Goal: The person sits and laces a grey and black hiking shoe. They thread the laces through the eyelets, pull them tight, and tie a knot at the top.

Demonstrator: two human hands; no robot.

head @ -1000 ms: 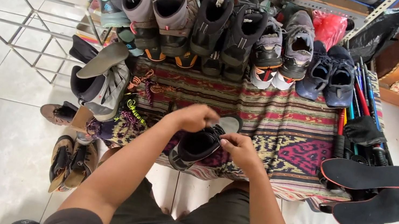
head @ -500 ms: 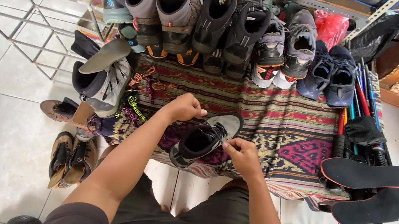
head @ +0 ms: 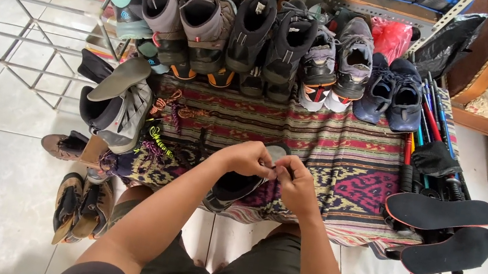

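1. We hold a dark shoe (head: pixel 234 187) at the near edge of the striped woven cloth (head: pixel 348 155).
2. Our left hand (head: pixel 248 158) and right hand (head: pixel 297 181) have closed together over its top, fingers pinching something small there; half a second ago they were apart.
3. A row of boots (head: pixel 249 31) lines the far edge; two black insoles (head: pixel 441 212) lie right.

black shoe (head: pixel 233 189) with a grey toe, lying on its side, toe pointing away toward the row of boots. rests on the patterned woven cloth (head: pixel 346 162) near its front edge, upper part hidden under both hands.
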